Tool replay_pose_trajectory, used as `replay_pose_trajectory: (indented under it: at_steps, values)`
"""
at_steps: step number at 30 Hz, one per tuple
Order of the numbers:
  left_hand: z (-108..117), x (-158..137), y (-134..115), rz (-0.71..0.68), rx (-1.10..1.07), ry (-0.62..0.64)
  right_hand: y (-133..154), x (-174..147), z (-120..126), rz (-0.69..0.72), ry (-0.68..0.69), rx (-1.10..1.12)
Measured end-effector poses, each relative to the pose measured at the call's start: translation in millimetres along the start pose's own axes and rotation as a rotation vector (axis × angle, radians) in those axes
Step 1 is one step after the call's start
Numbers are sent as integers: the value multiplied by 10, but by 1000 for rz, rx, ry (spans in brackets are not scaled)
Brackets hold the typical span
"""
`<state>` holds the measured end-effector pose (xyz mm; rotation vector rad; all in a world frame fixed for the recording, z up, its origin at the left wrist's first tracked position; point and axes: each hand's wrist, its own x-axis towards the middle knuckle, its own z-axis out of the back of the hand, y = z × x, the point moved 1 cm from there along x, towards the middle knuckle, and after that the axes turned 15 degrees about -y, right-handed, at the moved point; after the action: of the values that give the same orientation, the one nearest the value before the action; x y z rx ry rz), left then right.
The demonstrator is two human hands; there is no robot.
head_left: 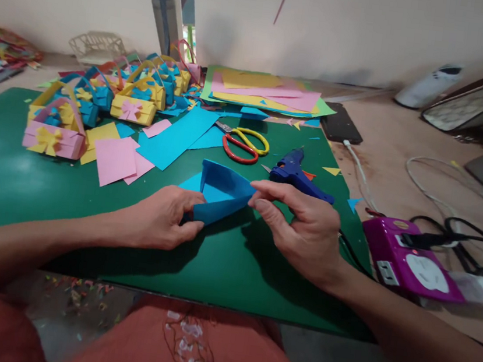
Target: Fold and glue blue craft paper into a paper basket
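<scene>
Clock is centering on the folded blue paper (223, 208), sitting between both hands over the front half of the green mat (288, 298); can't tell if it is touching the mat. Paper is standing open as a shallow trough, its far-left wall rising and its right end narrowing to a point.

Left hand (173, 216), at 8 o'clock, is curling partly closed, fingers and thumb gripping the paper's near-left edge. Right hand (300, 223), at 3 o'clock, is pinching the pointed corner between thumb and index fingertips; its other fingers are bending loosely.

Blue glue gun (293, 170) is lying at 2 o'clock, just beyond the right hand. Scissors (246, 144), red and yellow handles, are lying just before 1. Paper stack (261, 89) is resting farther out near 12:30. Flat blue sheet (178, 138) is lying at 10:30, pink paper (115, 161) between 9 and 10. Small paper baskets (133, 110) are crowding 10. Phone (343, 123) is lying farther out at 2, cable plugging in. Purple power box (408, 257) is sitting just past 3, well apart.
</scene>
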<state>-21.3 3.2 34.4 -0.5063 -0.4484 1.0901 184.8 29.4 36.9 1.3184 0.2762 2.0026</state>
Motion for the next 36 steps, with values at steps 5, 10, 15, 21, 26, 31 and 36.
replay_pose_trajectory:
  at_steps: [5,10,15,21,26,31,36]
  values:
    - [95,-8,-4,-9,13,70,34,0,23,386,-52,-145]
    - [52,-23,22,-172,15,19,-24,-19,-39,481,152,-208]
    - [-82,-52,107,-446,148,-214,-94,-16,-67,496,178,-272]
    - [-195,-73,201,-660,337,-415,-102,18,-49,507,243,-377]
    - [-206,-77,260,-726,248,-450,-127,-12,-89,513,192,-432]
    - [-182,-47,314,-751,166,-423,-144,-47,-145,561,199,-491]
    - [-142,-26,313,-775,182,-438,-141,-58,-199,570,245,-529]
